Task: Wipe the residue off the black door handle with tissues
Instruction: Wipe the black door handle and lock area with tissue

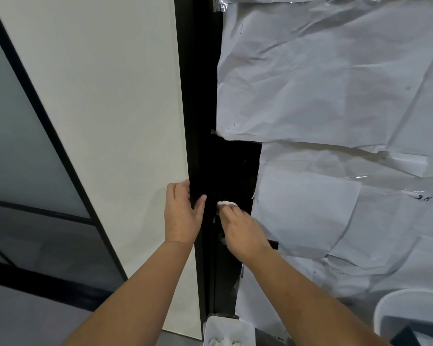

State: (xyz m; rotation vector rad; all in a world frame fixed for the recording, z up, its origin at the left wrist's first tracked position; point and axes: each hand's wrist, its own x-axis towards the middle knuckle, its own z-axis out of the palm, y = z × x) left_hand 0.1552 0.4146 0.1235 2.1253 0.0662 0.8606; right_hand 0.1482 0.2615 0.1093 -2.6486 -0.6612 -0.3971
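- At far left we see a dark-framed glass partition (23, 151), and beside it a plain white wall panel (105, 108) running down to the floor.
- Our left hand (183, 216) sits at the edge of that panel; its grip is closed round the black door edge (198, 146), with the fingers wrapped behind it and the thumb lying across the front.
- Just right of it is the black door handle (225, 186), on the bare dark strip of the door between the frame and the paper; its outline is hard to make out against the black.
- Our right hand (243, 233) pinches a small wad of white tissue (226, 203) at the fingertips, pressed to the dark surface at the handle.
- Below, between our forearms, a white bin (229, 328) holds crumpled tissues.
- To the right, creased white paper sheets (335, 83) are taped over the door.
- At the bottom right corner we see a white rounded container (395, 310).
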